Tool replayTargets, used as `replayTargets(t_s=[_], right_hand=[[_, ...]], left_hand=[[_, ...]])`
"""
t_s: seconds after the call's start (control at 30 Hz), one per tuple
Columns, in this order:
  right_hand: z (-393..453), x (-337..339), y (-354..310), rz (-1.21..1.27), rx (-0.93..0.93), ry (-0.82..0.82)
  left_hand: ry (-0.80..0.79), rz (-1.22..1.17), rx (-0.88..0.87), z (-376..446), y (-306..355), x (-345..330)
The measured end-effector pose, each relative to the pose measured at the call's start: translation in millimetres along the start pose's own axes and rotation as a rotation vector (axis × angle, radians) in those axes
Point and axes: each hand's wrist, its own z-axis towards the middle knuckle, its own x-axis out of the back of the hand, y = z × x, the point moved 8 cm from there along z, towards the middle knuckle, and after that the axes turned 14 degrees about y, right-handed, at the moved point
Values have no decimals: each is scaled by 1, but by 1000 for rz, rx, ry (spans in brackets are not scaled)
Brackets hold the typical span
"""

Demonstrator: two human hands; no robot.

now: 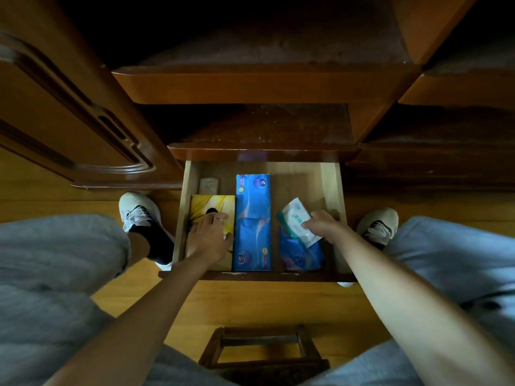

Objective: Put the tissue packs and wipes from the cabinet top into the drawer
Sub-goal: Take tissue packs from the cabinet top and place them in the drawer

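The wooden drawer (pixel 331 190) is pulled out below the cabinet top (pixel 264 129). Inside it a yellow tissue box (pixel 213 203) lies at the left, and my left hand (pixel 207 236) rests flat on it with fingers spread. Two blue tissue packs (pixel 253 221) lie end to end down the middle. At the right my right hand (pixel 323 225) grips a white and green wipes pack (pixel 296 218), tilted over another blue pack (pixel 299 253). A small grey packet (pixel 209 185) sits at the drawer's back left corner.
A tall cabinet door (pixel 69 112) stands at the left. My knees in grey trousers flank the drawer, with my shoes (pixel 138 210) on the wooden floor. A small dark wooden stool (pixel 262 352) is under me.
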Motion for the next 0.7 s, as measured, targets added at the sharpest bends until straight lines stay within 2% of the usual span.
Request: replayTargets(t_s=[0.1, 0.17, 0.3, 0.33, 0.43, 0.5, 0.57, 0.6, 0.7], right_hand=[[-2, 3, 5, 25, -7, 62], [-4, 5, 1, 129, 14, 71], [-14, 30, -25, 359, 120, 137], [-18, 35, -31, 405, 141, 114], [-28, 34, -41, 579, 141, -50], [-40, 20, -43, 680, 101, -208], [-47, 3, -41, 673, 113, -306], [-47, -1, -40, 633, 132, -283], [-36, 6, -30, 456, 156, -39]], left_hand=[[-12, 0, 18, 0, 2, -1], [13, 20, 6, 0, 5, 3], [169, -21, -171, 3, 36, 16], [114, -109, -165, 4, 46, 13], [-268, -518, 61, -5, 74, -11], [-381, -715, 153, -11, 82, -29], [-295, -749, 201, -8, 73, -32], [-231, -724, 232, -5, 62, -30], [-137, -496, 237, 5, 29, -17]])
